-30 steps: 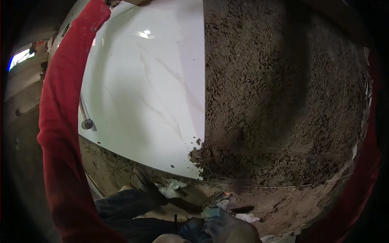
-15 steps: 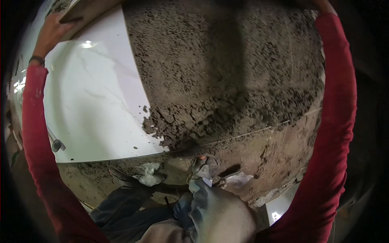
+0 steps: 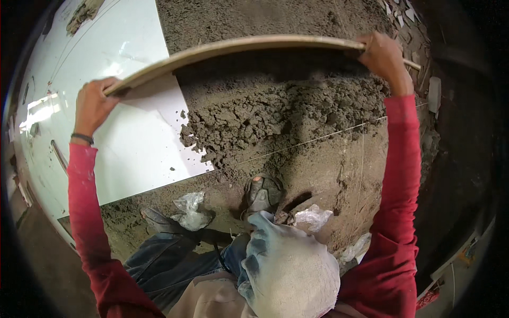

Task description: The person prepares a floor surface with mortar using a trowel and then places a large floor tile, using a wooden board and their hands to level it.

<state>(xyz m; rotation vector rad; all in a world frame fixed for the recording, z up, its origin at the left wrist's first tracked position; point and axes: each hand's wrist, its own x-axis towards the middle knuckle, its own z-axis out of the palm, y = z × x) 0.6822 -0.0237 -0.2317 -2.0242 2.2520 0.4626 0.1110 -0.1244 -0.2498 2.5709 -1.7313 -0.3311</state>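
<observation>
A long, narrow tan screed board (image 3: 254,41) spans the scene from left to right, its edge bowed by the lens. My left hand (image 3: 94,106) is closed around its left end, above a glossy white floor tile (image 3: 138,153). At the other end my right hand (image 3: 384,57) grips the board, thumb and fingers wrapped over it. Beneath and on the near side of the board lies grey-brown crumbly mortar (image 3: 254,114), heaped in loose lumps that spill onto the tile's right edge. The board's shadow hides whether it touches the mortar.
A taut string (image 3: 313,139) runs along the mortar's near edge. My sandalled foot (image 3: 262,193) stands close to it, between crumpled clear plastic bags (image 3: 192,211). Broken tile pieces (image 3: 405,16) lie at the far right. A cloth-like clump (image 3: 82,16) rests on the far-left tiles.
Both hands have brought the board nearer to me, from the top edge of the view to over the mortar. More lumps are now heaped along the near side.
</observation>
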